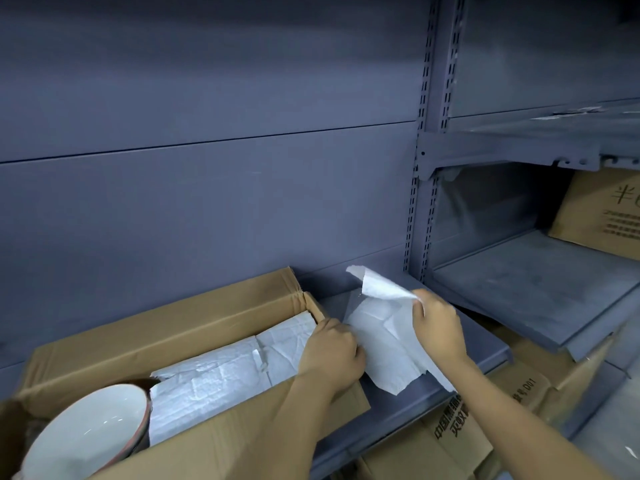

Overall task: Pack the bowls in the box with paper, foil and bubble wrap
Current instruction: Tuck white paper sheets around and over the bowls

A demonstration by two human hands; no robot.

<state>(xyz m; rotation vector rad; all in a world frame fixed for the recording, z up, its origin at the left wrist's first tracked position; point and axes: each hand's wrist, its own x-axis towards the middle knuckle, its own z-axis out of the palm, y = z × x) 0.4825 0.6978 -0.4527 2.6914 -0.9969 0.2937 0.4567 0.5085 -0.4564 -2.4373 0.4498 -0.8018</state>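
Observation:
An open cardboard box [166, 327] sits on a grey metal shelf [433, 386]. White wrapping paper [221, 375] lines the inside of the box. A white bowl with a reddish rim [86, 431] stands tilted at the box's left end. My left hand [332, 355] is at the box's right end and grips the lower edge of a loose white paper sheet [384, 327]. My right hand [436, 323] pinches the upper part of that sheet, which hangs crumpled over the shelf just right of the box.
The grey back panel of the shelving rises behind the box. A slotted upright [420, 188] separates a second bay at the right, where a cardboard carton [602, 209] stands. More printed cartons [460, 431] sit below the shelf at the lower right.

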